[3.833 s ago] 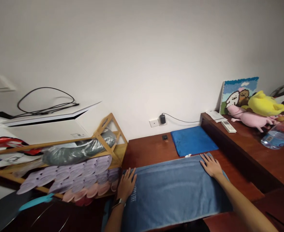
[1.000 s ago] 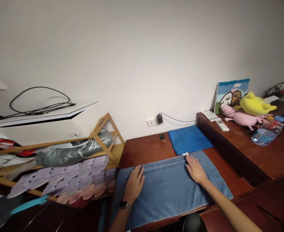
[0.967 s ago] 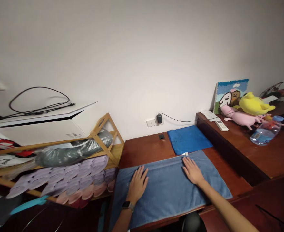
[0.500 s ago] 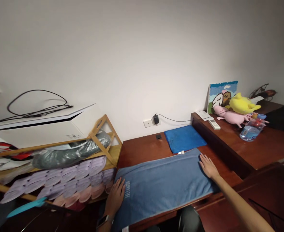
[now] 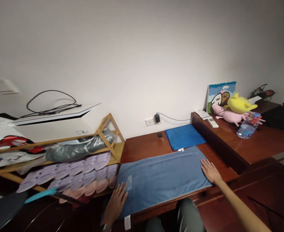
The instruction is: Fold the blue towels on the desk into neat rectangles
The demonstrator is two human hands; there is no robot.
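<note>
A blue-grey towel (image 5: 163,177) with pale lettering near its left end lies spread along the front of a reddish-brown wooden desk (image 5: 142,148). My left hand (image 5: 116,201) rests with fingers stretched out on the towel's left end, beside the lettering. Flat at the opposite end, my right hand (image 5: 210,171) touches the towel's right edge with its fingers apart. Behind the towel, a folded bright blue cloth (image 5: 185,137) lies on the desk. A white label (image 5: 127,222) hangs from the towel's near left corner.
On the left stands a wooden rack (image 5: 119,151) holding lilac and pink slippers (image 5: 83,177). A white box (image 5: 57,129) with a black cable is on top. A higher desktop at right carries a remote control (image 5: 212,123), plush toys (image 5: 240,103) and a plastic bottle (image 5: 245,129).
The view has turned slightly left. My left hand has slid a little toward the near edge, and my right hand stays at the towel's right end. The towel's near left label shows more.
</note>
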